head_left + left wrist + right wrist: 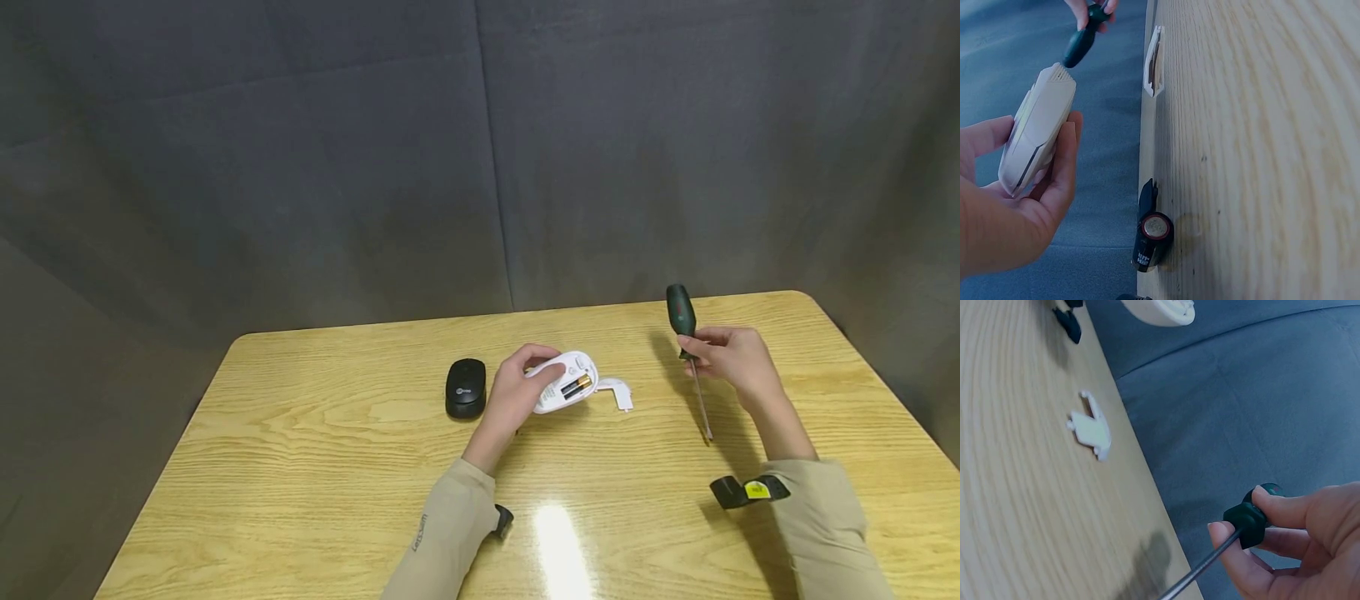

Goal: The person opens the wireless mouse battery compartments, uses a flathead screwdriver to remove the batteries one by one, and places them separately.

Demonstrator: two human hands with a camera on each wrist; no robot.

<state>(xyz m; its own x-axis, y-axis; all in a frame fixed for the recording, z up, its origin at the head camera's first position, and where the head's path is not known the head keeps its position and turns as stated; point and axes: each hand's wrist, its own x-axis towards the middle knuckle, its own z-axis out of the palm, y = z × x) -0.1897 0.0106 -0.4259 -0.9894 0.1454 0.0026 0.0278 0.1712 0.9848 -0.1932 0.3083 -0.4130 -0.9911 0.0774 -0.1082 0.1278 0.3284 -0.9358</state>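
My left hand point(516, 385) holds a white computer mouse point(552, 399) above the table, its underside showing in the head view. Batteries point(576, 387) lie in its uncovered compartment. To the mouse's right, a white battery cover point(622, 394) rests on the table. My right hand point(733, 363) pinches a dark green screwdriver point(681, 310) near the handle's lower end, shaft slanting down and handle up. On the table near my left hand, the left wrist view shows a dark battery point(1155, 240) with a silver end and a small black piece point(1147, 196) beside it.
A black mouse point(466, 388) sits on the wooden table point(315, 467) left of my left hand. Grey cloth point(360, 183) hangs behind the table's back edge. Black straps point(753, 491) go round both sleeves.
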